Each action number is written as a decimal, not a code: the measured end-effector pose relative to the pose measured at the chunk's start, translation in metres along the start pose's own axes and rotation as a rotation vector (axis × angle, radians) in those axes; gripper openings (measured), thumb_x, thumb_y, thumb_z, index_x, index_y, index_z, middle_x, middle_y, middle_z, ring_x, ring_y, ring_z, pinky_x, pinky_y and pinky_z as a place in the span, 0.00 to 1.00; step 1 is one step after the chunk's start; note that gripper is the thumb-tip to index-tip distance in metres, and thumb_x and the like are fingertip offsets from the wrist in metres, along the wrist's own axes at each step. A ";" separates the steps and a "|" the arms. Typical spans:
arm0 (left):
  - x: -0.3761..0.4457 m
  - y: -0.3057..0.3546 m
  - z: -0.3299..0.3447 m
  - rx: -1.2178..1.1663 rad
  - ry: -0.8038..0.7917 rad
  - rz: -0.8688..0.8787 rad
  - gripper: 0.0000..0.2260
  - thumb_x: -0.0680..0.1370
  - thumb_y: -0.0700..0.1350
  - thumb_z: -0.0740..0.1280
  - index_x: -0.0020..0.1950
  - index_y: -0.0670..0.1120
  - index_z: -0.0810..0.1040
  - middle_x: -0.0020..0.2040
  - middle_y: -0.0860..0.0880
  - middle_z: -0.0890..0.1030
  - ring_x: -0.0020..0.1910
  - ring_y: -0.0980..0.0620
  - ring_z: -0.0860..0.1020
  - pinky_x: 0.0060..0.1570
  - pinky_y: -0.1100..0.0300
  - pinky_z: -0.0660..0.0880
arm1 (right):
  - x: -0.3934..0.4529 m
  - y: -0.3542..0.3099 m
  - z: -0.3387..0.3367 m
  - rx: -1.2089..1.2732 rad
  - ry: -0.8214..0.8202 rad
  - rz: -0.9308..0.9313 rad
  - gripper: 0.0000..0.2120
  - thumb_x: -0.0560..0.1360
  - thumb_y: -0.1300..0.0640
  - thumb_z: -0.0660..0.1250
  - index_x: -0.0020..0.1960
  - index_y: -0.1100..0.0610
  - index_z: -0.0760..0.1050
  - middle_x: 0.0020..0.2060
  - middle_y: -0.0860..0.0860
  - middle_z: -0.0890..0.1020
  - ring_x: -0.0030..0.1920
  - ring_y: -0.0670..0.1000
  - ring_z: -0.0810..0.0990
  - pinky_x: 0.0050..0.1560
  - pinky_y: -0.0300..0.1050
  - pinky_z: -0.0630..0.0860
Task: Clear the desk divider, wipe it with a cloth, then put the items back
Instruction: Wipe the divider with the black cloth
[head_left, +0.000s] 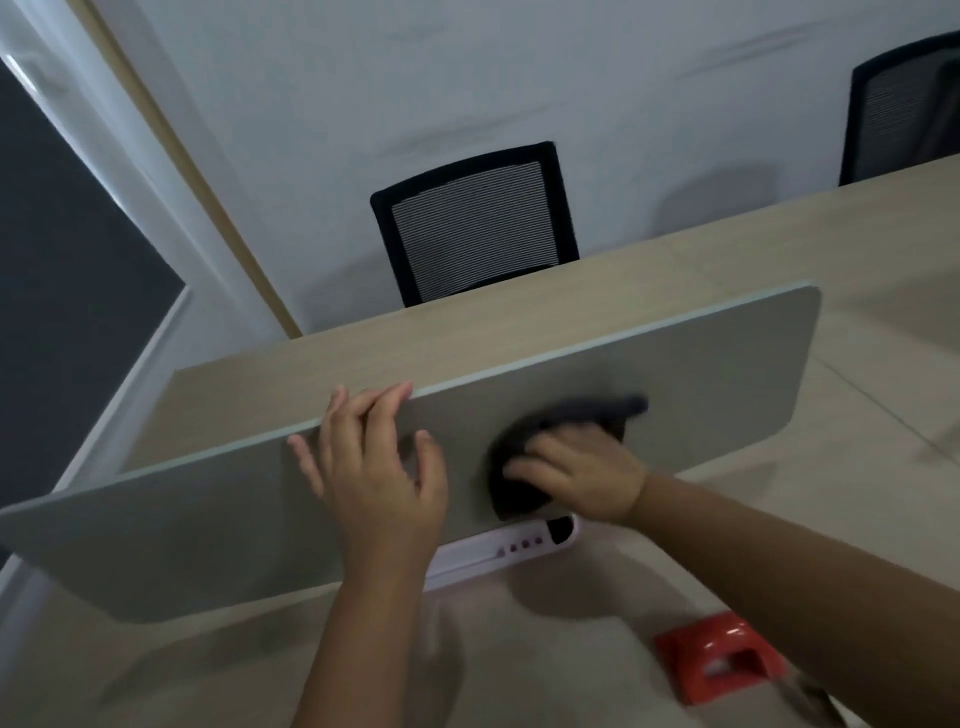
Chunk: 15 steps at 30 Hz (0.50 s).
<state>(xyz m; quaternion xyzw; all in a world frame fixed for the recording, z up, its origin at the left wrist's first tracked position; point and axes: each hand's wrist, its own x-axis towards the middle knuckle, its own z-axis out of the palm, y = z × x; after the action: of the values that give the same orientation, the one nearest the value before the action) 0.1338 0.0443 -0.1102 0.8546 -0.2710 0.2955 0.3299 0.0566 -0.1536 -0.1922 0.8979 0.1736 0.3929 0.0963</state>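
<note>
A long grey desk divider (717, 384) stands upright across the wooden desk, its face bare. My left hand (379, 467) rests on it with the fingers hooked over the top edge and the thumb on the near face. My right hand (582, 478) presses a dark cloth (524, 467) flat against the divider's near face, right of the left hand. The cloth is blurred, with one end trailing up and to the right.
A white power strip or cable tray (498, 551) lies at the divider's foot. A red holder (722, 654) sits on the desk (519, 649) at the lower right, partly behind my right forearm. Two black mesh chairs (472, 223) stand beyond the far desk edge.
</note>
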 end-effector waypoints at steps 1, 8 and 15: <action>0.000 0.001 0.001 0.015 0.000 -0.005 0.17 0.71 0.43 0.66 0.60 0.48 0.78 0.59 0.46 0.78 0.70 0.44 0.69 0.73 0.39 0.48 | -0.034 -0.003 0.014 -0.009 -0.115 -0.057 0.09 0.77 0.58 0.56 0.55 0.52 0.70 0.51 0.51 0.73 0.43 0.52 0.78 0.40 0.47 0.73; -0.001 0.002 0.004 0.087 0.015 -0.002 0.18 0.70 0.41 0.66 0.59 0.47 0.78 0.58 0.44 0.78 0.67 0.42 0.71 0.73 0.38 0.51 | -0.020 0.020 -0.005 0.138 0.056 0.000 0.11 0.78 0.60 0.56 0.59 0.55 0.69 0.52 0.53 0.68 0.51 0.54 0.71 0.56 0.43 0.69; 0.000 0.019 0.011 0.085 0.017 -0.035 0.17 0.70 0.43 0.65 0.59 0.45 0.77 0.58 0.43 0.77 0.68 0.41 0.70 0.72 0.37 0.52 | -0.058 0.034 -0.002 0.035 0.054 0.035 0.10 0.80 0.59 0.53 0.56 0.52 0.71 0.49 0.51 0.70 0.43 0.53 0.73 0.42 0.46 0.71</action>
<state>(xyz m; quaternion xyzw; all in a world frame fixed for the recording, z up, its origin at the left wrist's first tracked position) 0.1247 0.0246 -0.1094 0.8699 -0.2405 0.3083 0.3007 0.0266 -0.2074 -0.2193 0.8914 0.1671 0.4156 0.0689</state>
